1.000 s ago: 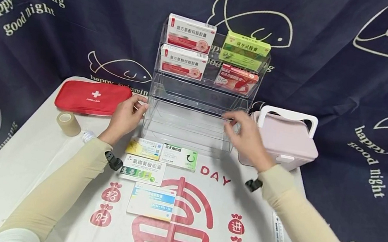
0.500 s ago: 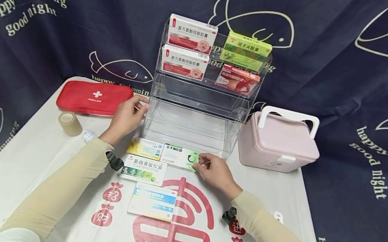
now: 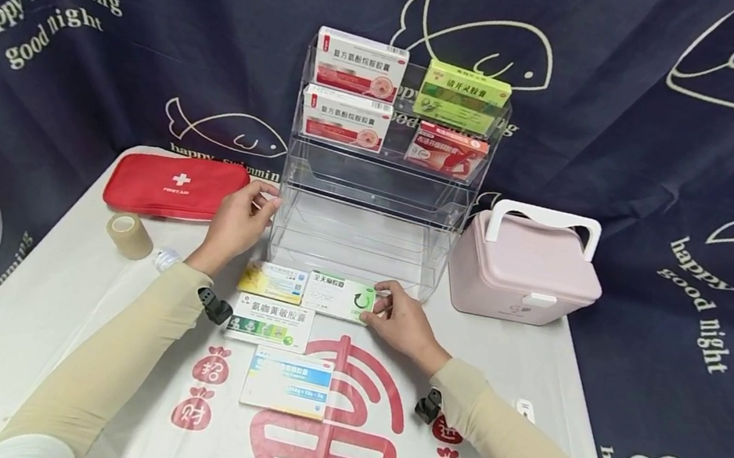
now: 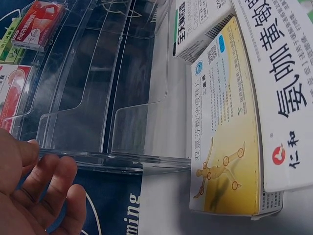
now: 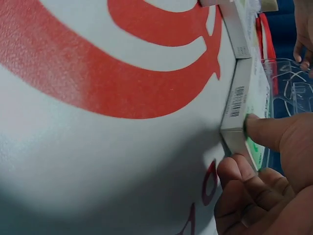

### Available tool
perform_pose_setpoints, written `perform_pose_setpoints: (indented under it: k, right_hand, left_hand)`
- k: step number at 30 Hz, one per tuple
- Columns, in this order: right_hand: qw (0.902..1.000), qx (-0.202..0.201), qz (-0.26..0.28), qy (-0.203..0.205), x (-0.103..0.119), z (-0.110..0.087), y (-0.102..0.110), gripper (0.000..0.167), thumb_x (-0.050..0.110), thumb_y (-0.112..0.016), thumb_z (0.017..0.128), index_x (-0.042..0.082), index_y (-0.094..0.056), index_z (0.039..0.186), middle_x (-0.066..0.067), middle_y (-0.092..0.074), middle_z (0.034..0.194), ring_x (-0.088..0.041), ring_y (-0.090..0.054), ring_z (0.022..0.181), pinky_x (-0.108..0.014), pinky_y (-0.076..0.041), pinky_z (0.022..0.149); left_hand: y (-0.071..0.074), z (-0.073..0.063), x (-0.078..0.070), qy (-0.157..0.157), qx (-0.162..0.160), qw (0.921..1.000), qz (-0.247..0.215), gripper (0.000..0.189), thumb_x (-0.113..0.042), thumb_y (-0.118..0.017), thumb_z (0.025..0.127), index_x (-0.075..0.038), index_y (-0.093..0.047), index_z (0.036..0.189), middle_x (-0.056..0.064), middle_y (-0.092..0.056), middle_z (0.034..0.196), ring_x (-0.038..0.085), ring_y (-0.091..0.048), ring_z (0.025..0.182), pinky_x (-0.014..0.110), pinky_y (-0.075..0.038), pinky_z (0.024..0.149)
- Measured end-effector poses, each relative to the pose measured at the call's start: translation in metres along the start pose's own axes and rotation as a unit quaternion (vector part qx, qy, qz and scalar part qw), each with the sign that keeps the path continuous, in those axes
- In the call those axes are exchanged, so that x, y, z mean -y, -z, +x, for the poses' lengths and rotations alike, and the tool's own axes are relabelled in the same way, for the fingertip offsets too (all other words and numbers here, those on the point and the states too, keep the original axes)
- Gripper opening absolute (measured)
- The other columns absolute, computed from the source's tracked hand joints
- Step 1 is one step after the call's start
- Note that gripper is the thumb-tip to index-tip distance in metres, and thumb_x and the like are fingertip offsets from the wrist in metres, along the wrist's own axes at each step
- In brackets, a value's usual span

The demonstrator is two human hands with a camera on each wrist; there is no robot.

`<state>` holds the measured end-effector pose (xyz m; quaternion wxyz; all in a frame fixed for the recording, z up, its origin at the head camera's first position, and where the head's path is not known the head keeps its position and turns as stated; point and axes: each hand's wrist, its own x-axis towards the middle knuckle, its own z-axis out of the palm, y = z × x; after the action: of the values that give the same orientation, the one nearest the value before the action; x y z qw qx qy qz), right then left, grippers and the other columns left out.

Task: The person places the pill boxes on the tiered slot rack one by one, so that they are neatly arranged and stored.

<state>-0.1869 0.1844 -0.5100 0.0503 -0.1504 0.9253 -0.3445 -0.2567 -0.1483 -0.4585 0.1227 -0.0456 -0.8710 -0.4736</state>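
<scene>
My right hand (image 3: 405,326) pinches the right end of a white and green medicine box (image 3: 336,296) lying on the table; in the right wrist view the thumb (image 5: 271,131) is on its printed face. With fingers bent, my left hand (image 3: 240,222) holds the left side edge of a clear tiered display rack (image 3: 358,240). Beside the pinched box lies a yellow and white medicine box (image 4: 227,142). A white medicine box with a green strip (image 3: 270,321) and a blue and white one (image 3: 287,383) lie nearer.
Red-and-white boxes (image 3: 348,119), a lime green box (image 3: 464,95) and a red box (image 3: 447,151) stand in the rack's upper tiers. A red first-aid pouch (image 3: 174,184) and tan tape roll (image 3: 129,235) are left; a pink lidded case (image 3: 524,272) is right.
My right hand has come down from the rack's right side to the white and green box and taken hold of its right end. My left hand has stayed at the rack.
</scene>
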Motion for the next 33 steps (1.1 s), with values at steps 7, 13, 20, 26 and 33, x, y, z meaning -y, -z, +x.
perform_pose_setpoints:
  k: [7,13,20,26,33]
  right_hand:
    - [0.9992,0.037,0.01,-0.009,0.0029,-0.0002,0.0046,0.063,0.017,-0.085,0.085,-0.002,-0.054,0.136,-0.004,-0.067,0.089,-0.013,-0.059,0.07,-0.029,-0.049,0.063]
    - [0.9984,0.05,0.01,-0.024,0.0011,-0.0016,0.0073,0.052,0.02,-0.082,0.088,-0.003,-0.059,0.129,-0.001,-0.065,0.087,-0.012,-0.059,0.07,-0.029,-0.05,0.06]
    - [0.9988,0.039,-0.027,-0.009,-0.0011,-0.0045,0.0026,0.053,0.03,-0.078,0.091,-0.003,-0.06,0.13,-0.008,-0.059,0.094,-0.017,-0.053,0.08,-0.034,-0.046,0.072]
    - [0.999,0.007,-0.042,0.012,-0.0015,-0.0057,-0.0021,0.05,0.029,-0.078,0.091,0.0,-0.062,0.128,-0.01,-0.057,0.096,-0.02,-0.053,0.08,-0.036,-0.045,0.071]
    - [0.9993,-0.038,0.002,0.0,-0.0038,-0.0029,-0.0009,0.033,0.023,-0.083,0.087,0.011,-0.064,0.111,-0.005,-0.062,0.088,-0.017,-0.059,0.078,-0.034,-0.047,0.071]
  left_hand:
    - [-0.0005,-0.0002,-0.0003,-0.004,-0.002,1.0,-0.001,0.021,-0.019,-0.064,0.102,-0.007,-0.065,0.12,0.01,-0.066,0.087,0.024,-0.067,0.07,0.035,-0.049,0.066]
    - [-0.0013,-0.0006,-0.0005,-0.004,0.003,1.0,-0.006,0.021,-0.019,-0.064,0.102,-0.007,-0.065,0.119,0.01,-0.066,0.087,0.024,-0.067,0.07,0.036,-0.05,0.066]
    - [0.0,-0.001,-0.0014,0.0,0.002,1.0,-0.006,0.022,-0.02,-0.064,0.102,-0.007,-0.064,0.12,0.011,-0.065,0.088,0.024,-0.067,0.07,0.036,-0.05,0.067]
    - [0.0,-0.0002,-0.0006,0.003,0.003,1.0,-0.005,0.023,-0.021,-0.064,0.103,-0.006,-0.065,0.12,0.011,-0.066,0.088,0.024,-0.067,0.07,0.036,-0.05,0.067]
    - [-0.0003,-0.0002,-0.0009,0.004,0.003,1.0,-0.004,0.024,-0.021,-0.064,0.103,-0.006,-0.065,0.121,0.01,-0.064,0.088,0.023,-0.067,0.07,0.036,-0.048,0.067]
